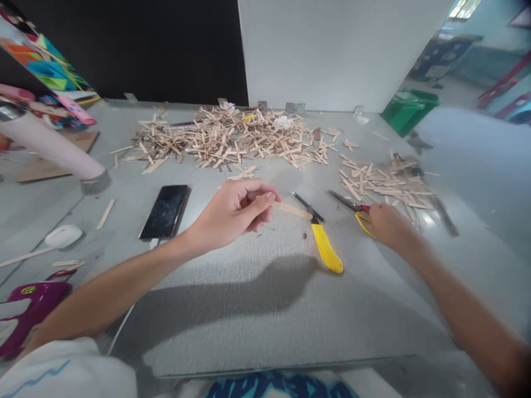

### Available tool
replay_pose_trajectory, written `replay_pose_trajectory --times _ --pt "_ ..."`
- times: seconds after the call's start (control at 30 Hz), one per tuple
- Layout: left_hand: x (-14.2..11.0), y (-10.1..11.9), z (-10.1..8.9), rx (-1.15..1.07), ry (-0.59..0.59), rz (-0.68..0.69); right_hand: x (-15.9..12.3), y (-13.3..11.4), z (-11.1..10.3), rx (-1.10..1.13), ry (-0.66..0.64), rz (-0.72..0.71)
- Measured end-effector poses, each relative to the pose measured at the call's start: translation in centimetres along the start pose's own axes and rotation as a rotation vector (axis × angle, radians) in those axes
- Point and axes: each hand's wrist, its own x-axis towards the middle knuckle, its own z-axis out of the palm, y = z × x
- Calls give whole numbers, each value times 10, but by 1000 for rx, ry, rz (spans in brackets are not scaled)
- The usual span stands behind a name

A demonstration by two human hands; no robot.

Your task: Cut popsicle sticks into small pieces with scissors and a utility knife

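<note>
the right hand is smeared and covers part of the handles of the scissors, so how its fingers sit there is hard to tell. the left hand hides the near end of the wooden stick. the left forearm covers a stretch of the white cable. the left edge cuts off the purple device. a yellow scrap in the big pile is too small to name. the green bin is blurred.
</note>
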Motion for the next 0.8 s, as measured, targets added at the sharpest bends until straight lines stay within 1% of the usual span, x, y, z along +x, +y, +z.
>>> replay_pose_trajectory --times 0.07,0.13,0.2,0.23,0.27,0.33,0.37,0.4,0.43,0.5,0.53,0.57,0.63,0.7,0.73,0.8 --pt "1 3 0 54 4 23 5 0 -4 -57 -55 31" --pt "2 4 -1 100 11 43 8 -4 -9 -101 -80 60" --pt "2 4 -1 125 19 64 7 -12 -15 -126 -62 70" --pt "2 4 -2 136 24 77 6 -18 -19 -108 -29 70" --pt "2 4 -2 148 30 90 5 -25 -23 -60 18 72" --pt "1 5 -3 177 48 112 1 -43 -34 118 114 89" --pt "1 6 -3 194 58 113 -2 -54 -40 235 132 103" --pt "0 7 -3 211 71 108 -6 -65 -46 351 110 105" --pt "-1 8 -3 225 86 101 -11 -77 -52 474 43 90" --pt "-2 10 -3 248 120 87 -22 -101 -61 790 -174 -21" --pt "-3 10 -3 257 138 85 -29 -112 -64 947 -258 -61" --pt "-3 9 -3 262 155 86 -36 -122 -66 1098 -322 -92" --pt "-4 8 -3 270 169 88 -51 -137 -65 1343 -494 -144" --pt "-4 5 -2 277 163 88 -65 -145 -60 1468 -619 -155" --pt "-4 4 -2 275 156 89 -72 -147 -57 1486 -651 -142" --pt "-4 1 -1 266 143 95 -83 -149 -53 1480 -665 -94"
